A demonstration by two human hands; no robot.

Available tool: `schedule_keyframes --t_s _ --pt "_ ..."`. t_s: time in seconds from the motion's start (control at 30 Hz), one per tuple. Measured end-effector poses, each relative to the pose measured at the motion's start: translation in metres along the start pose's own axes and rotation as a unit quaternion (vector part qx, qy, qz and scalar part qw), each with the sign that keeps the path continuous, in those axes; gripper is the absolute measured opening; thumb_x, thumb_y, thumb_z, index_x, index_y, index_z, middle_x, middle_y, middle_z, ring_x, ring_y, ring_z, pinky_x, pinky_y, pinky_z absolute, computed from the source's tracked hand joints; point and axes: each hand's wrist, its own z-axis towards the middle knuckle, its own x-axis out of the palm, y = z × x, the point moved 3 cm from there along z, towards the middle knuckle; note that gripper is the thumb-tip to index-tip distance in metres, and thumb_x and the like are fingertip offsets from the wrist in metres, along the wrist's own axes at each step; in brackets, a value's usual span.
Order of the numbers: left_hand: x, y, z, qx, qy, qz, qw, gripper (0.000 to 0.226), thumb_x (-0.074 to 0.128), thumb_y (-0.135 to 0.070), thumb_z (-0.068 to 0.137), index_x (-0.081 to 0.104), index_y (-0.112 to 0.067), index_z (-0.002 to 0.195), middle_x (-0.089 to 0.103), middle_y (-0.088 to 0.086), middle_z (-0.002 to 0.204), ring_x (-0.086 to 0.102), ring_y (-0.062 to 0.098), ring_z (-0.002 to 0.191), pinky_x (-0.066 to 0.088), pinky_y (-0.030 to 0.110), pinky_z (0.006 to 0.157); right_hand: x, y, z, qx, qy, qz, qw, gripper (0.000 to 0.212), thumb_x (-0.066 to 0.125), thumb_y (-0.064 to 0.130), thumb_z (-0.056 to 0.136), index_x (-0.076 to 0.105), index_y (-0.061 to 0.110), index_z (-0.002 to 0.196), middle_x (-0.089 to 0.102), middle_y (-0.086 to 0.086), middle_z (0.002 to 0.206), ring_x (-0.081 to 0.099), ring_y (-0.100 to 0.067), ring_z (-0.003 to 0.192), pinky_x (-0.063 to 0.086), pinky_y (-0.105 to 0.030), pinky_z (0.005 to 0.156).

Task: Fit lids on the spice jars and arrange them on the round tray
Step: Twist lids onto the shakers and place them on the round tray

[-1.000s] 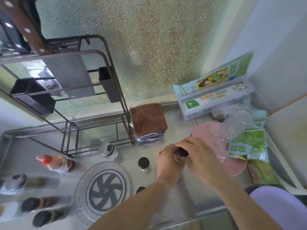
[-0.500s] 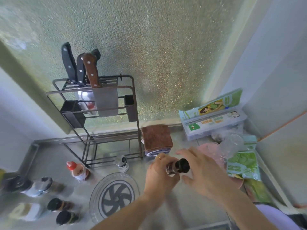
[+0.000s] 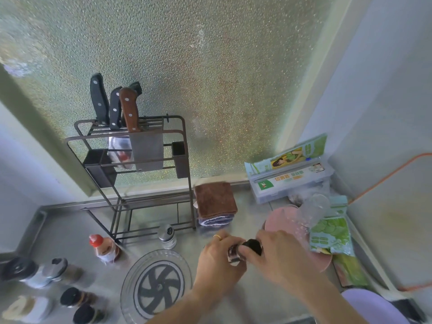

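Frosted, pebbled window pane (image 3: 187, 78) across the back. Steel desk (image 3: 70, 235) below it, running wall to wall.

Dark wire knife rack (image 3: 131, 183) at the back left of the desk; three knives upright in it, cleaver (image 3: 140, 141) with a brown handle at the front.

Cling-film dispenser box (image 3: 289, 178) at the back right, lid raised. Folded brown cloth (image 3: 215, 202) between rack and box. Pink plate (image 3: 280, 220) at the right, partly under clear plastic and a green printed bag (image 3: 330, 232).

Clear round tray (image 3: 131, 277) with a dark pinwheel base on the desk, near centre, bare, just left of the left forearm.

Left hand (image 3: 217, 263) closed around a small spice jar (image 3: 233, 253), held tilted above the desk, clear of the tray. Ring on one finger. Right hand (image 3: 278, 256) with its grip closed on the black lid (image 3: 253, 245) at the jar's mouth; seated or not, cannot tell.

Shaker jar (image 3: 167, 236) with a perforated metal top just behind the tray. Red-capped bottle (image 3: 104, 250) left of the tray, leaning. Cluster of lidded jars (image 3: 72, 298) at the far left, blurred, some with black lids, some metal.
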Motion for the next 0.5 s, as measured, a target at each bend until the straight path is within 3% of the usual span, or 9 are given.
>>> schedule_keyframes --t_s 0.07,0.13,0.2,0.27,0.33,0.4,0.43,0.5 --pt "0.001 -0.001 0.000 0.010 0.010 0.014 1.000 0.036 0.072 -0.030 0.064 0.072 -0.038 0.099 0.058 -0.019 0.090 0.062 0.003 0.078 0.041 0.006 0.069 0.005 -0.004 -0.005 -0.023 0.007 0.036 0.999 0.056 0.054 0.069 0.076 0.049 0.031 0.116 0.060 0.006 0.102 0.062 -0.018 0.096 0.047 -0.031 0.079" --pt "0.002 -0.002 -0.001 0.014 0.015 0.015 1.000 0.034 0.073 -0.032 0.065 0.072 -0.038 0.098 0.057 -0.019 0.089 0.061 0.003 0.077 0.042 0.007 0.069 0.005 -0.001 -0.009 -0.043 0.020 0.030 0.998 0.043 0.059 0.057 0.081 0.046 0.032 0.114 0.058 0.006 0.102 0.061 -0.019 0.097 0.046 -0.030 0.080" --pt "0.002 -0.004 -0.002 0.015 0.016 0.011 1.000 0.032 0.075 -0.031 0.066 0.073 -0.037 0.098 0.056 -0.020 0.086 0.061 0.001 0.077 0.040 0.004 0.066 0.003 0.000 -0.009 -0.017 -0.001 0.002 1.000 0.040 0.054 0.061 0.085 0.052 0.027 0.104 0.064 0.003 0.098 0.063 -0.020 0.093 0.043 -0.030 0.075" --pt "0.002 -0.004 -0.003 0.013 0.015 0.013 1.000 0.034 0.074 -0.030 0.066 0.073 -0.038 0.098 0.056 -0.020 0.086 0.061 0.002 0.078 0.038 0.002 0.066 0.001 0.000 -0.011 -0.002 0.004 -0.010 1.000 0.049 0.051 0.068 0.084 0.053 0.025 0.108 0.064 0.002 0.102 0.064 -0.020 0.095 0.042 -0.030 0.075" --pt "0.002 -0.004 -0.004 0.013 0.018 0.020 1.000 0.034 0.071 -0.031 0.066 0.071 -0.039 0.099 0.057 -0.019 0.088 0.061 0.003 0.078 0.039 0.003 0.067 0.002 0.000 -0.013 -0.031 0.021 0.013 0.999 0.047 0.059 0.055 0.086 0.045 0.029 0.122 0.055 0.004 0.114 0.063 -0.020 0.101 0.045 -0.030 0.079" --pt "0.001 -0.005 -0.005 0.012 0.022 0.022 0.999 0.033 0.070 -0.030 0.067 0.071 -0.038 0.099 0.057 -0.018 0.088 0.061 0.003 0.078 0.039 0.003 0.067 0.002 0.002 -0.014 -0.054 0.022 0.018 0.998 0.035 0.059 0.045 0.089 0.044 0.030 0.116 0.054 0.005 0.110 0.062 -0.019 0.099 0.045 -0.029 0.078" --pt "0.000 -0.005 -0.006 0.009 0.023 0.019 0.999 0.032 0.071 -0.029 0.068 0.071 -0.038 0.099 0.057 -0.018 0.088 0.061 0.002 0.078 0.039 0.003 0.067 0.001 0.002 -0.014 -0.046 0.012 0.004 0.999 0.031 0.055 0.051 0.090 0.047 0.028 0.108 0.058 0.004 0.105 0.062 -0.019 0.096 0.044 -0.029 0.076" --pt "-0.001 -0.005 -0.008 0.007 0.023 0.018 1.000 0.032 0.072 -0.029 0.069 0.072 -0.038 0.099 0.057 -0.019 0.088 0.062 0.002 0.078 0.039 0.002 0.067 0.000 0.001 -0.014 -0.019 0.003 -0.015 1.000 0.042 0.046 0.066 0.089 0.049 0.026 0.100 0.063 0.002 0.100 0.063 -0.019 0.091 0.042 -0.030 0.072"
